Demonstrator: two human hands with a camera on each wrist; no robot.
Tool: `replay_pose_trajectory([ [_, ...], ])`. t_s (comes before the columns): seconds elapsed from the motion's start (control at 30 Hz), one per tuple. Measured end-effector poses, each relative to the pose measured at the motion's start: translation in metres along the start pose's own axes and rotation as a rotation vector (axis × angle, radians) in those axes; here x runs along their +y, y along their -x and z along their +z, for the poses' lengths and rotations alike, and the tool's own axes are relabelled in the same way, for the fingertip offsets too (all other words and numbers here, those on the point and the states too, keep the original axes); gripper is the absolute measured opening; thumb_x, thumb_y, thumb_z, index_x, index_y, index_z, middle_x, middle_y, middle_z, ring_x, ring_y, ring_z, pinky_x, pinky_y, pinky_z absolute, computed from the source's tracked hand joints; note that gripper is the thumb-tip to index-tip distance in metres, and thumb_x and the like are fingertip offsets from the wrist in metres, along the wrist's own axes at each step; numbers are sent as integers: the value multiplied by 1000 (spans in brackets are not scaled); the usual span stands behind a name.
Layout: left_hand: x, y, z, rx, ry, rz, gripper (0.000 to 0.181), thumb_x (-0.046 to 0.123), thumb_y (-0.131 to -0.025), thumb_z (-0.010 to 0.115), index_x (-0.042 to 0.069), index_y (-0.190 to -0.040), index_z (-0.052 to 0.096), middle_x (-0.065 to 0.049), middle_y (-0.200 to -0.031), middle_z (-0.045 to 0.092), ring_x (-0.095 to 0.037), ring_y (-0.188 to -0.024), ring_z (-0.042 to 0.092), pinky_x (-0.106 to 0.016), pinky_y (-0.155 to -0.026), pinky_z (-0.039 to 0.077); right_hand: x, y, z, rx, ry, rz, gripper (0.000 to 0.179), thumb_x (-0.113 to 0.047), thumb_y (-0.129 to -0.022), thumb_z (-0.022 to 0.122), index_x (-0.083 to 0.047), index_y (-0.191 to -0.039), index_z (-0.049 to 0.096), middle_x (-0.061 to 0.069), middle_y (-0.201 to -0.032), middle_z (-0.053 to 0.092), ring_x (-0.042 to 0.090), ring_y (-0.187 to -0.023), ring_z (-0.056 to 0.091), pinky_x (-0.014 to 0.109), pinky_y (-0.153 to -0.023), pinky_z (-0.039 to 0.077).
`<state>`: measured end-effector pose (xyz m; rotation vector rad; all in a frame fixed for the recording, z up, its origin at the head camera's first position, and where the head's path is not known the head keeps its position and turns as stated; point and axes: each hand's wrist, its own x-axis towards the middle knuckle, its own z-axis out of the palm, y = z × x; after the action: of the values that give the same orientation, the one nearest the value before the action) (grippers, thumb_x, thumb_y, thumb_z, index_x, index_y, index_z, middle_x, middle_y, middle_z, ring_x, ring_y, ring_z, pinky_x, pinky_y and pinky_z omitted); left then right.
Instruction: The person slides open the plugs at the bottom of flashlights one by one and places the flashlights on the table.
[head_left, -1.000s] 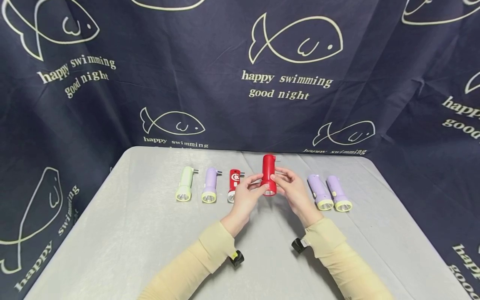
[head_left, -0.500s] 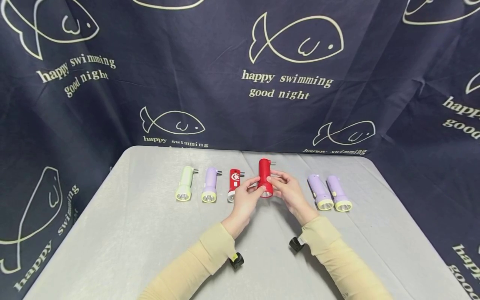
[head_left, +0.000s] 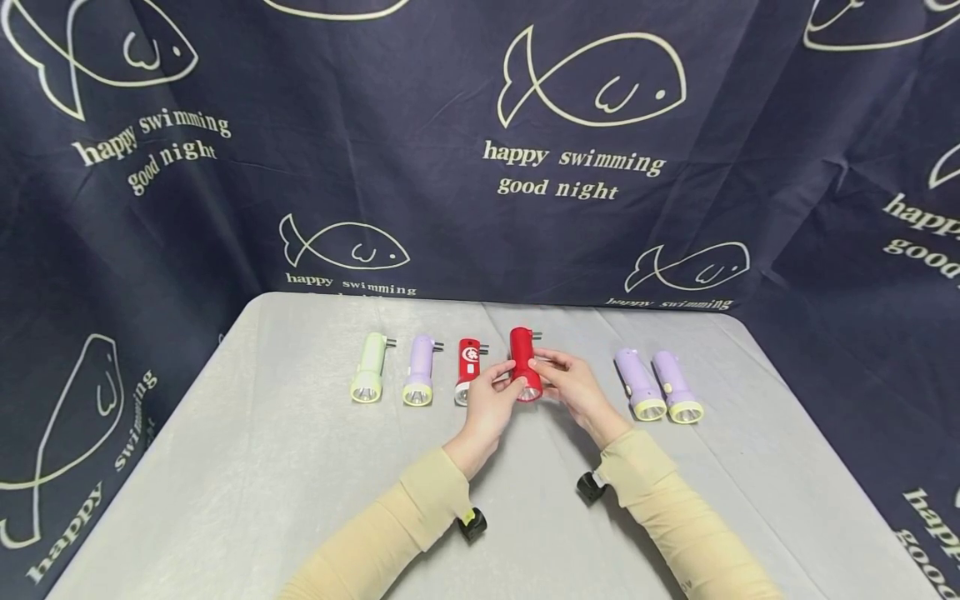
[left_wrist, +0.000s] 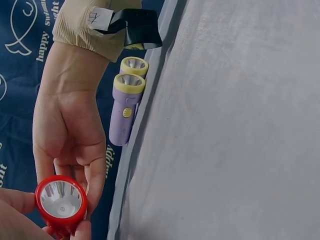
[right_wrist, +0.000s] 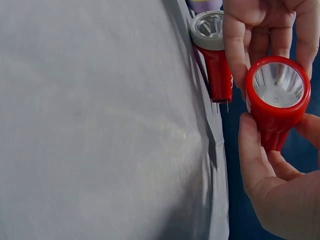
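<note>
At the middle of the table, both hands hold a red flashlight (head_left: pixel 522 354) with two metal prongs at its upper end and its lens toward the person. The left hand (head_left: pixel 487 410) pinches its left side near the head. From the right, the thumb and fingers of the right hand (head_left: pixel 576 385) grip the body. In the right wrist view the reflector (right_wrist: pixel 278 85) faces the camera, with fingers on both sides. Whether the flashlight touches the table cannot be told. Just left of it lies a red flashlight with a white head (head_left: pixel 468 358), partly covered by the left hand.
Farther left lie a purple flashlight (head_left: pixel 422 367) and a pale green one (head_left: pixel 370 367), prongs pointing right. Two purple flashlights (head_left: pixel 638 385) lie side by side at the right. A grey cloth covers the table (head_left: pixel 300 483); a dark blue fish-print curtain (head_left: pixel 450 167) hangs behind.
Both hands have carried the red flashlight slightly left and down in the view, closer to the white-headed red one. Its prongs now show more plainly. The other flashlights have stayed put.
</note>
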<state>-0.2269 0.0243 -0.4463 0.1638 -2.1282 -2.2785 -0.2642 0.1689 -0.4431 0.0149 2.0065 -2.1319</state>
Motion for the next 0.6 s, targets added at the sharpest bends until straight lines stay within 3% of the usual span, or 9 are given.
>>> replay_pose_trajectory([
  [0.3, -4, -1, 3, 12, -50, 0, 34, 5, -87, 64, -3, -120, 61, -15, -119, 62, -24, -101, 62, -28, -83, 54, 2, -2, -2, -34, 47, 43, 49, -11, -92, 58, 7, -135, 43, 17, -119, 58, 9, -81, 65, 27, -71, 57],
  [0.6, -4, 0, 9, 6, -120, -7, 40, 4, -87, 62, -7, -125, 55, -20, -121, 61, -24, -105, 60, -31, -87, 53, 8, -5, -2, -21, 79, 65, 49, -12, -93, 57, 8, -135, 43, 23, -126, 54, 9, -81, 64, 26, -71, 57],
])
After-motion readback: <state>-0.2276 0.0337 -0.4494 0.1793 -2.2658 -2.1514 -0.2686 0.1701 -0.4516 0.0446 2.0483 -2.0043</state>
